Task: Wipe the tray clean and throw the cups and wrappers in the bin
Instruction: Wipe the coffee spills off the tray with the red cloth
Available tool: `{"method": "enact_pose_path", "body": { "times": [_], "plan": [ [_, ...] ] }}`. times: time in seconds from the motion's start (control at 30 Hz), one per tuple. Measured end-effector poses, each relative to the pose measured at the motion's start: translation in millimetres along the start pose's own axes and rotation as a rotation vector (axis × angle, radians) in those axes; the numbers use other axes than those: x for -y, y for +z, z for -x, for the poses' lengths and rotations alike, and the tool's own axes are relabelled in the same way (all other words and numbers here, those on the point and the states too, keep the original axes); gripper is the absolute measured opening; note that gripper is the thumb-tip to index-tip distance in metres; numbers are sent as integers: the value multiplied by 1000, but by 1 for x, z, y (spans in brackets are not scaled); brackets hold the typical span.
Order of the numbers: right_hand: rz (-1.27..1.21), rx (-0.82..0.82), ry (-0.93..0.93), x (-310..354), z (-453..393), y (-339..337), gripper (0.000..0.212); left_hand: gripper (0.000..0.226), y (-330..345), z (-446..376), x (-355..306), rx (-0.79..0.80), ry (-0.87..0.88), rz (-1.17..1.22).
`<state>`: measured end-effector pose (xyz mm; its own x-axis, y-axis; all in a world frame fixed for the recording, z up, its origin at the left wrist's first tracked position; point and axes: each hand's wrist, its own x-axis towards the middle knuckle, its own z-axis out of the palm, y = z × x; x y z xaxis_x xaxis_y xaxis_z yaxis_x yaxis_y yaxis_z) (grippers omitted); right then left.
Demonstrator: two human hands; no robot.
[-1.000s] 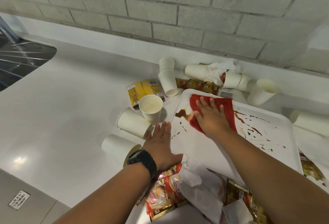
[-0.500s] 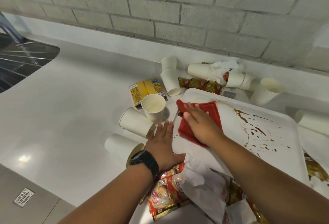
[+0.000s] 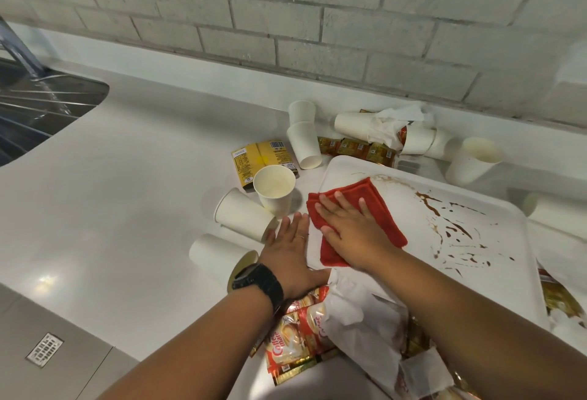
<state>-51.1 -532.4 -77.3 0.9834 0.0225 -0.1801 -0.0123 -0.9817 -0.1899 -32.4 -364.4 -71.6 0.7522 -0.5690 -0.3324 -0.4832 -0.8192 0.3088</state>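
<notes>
A white tray (image 3: 476, 285) lies on the counter with brown spill streaks (image 3: 451, 225) across its right half. My right hand (image 3: 352, 228) presses flat on a folded red cloth (image 3: 378, 209) at the tray's left end. My left hand (image 3: 292, 253), with a black watch on the wrist, rests flat against the tray's left edge. Several white paper cups (image 3: 274, 190) stand or lie left of and behind the tray. Red sachet wrappers (image 3: 295, 336) and a crumpled white napkin (image 3: 359, 320) lie at the tray's near edge.
A yellow packet (image 3: 254, 158) lies behind the upright cup. More cups, gold sachets (image 3: 352, 147) and tissue (image 3: 394, 123) pile against the brick wall. A steel sink (image 3: 35, 110) is at far left. No bin is in view.
My right hand has slid the red cloth leftward over the tray's left end, and the brown blot there is gone. My left hand has stayed at the tray's edge.
</notes>
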Motion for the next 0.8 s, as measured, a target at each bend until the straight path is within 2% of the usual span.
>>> {"method": "enact_pose_path", "body": {
  "times": [0.13, 0.2, 0.27, 0.43, 0.53, 0.8],
  "plan": [
    [-142, 46, -208, -30, 28, -8, 45, 105, -2, 1, -1, -4, 8, 10],
    [-178, 52, -227, -49, 39, -11, 44, 104, -2, 2, 0, -6, 11, 11],
    [-179, 7, -145, -66, 43, -14, 44, 105, -2, 1, 0, -10, 19, 9],
    [-84, -39, 235, -71, 2, -20, 51, 105, -2, 1, 0, -2, 16, 4],
    [-99, -54, 300, -52, -23, -18, 51, 105, -4, 1, -1, 10, 11, -2],
    [-229, -66, -29, -6, -7, -9, 46, 105, -2, 2, 0, -30, 18, 26]
  ]
}}
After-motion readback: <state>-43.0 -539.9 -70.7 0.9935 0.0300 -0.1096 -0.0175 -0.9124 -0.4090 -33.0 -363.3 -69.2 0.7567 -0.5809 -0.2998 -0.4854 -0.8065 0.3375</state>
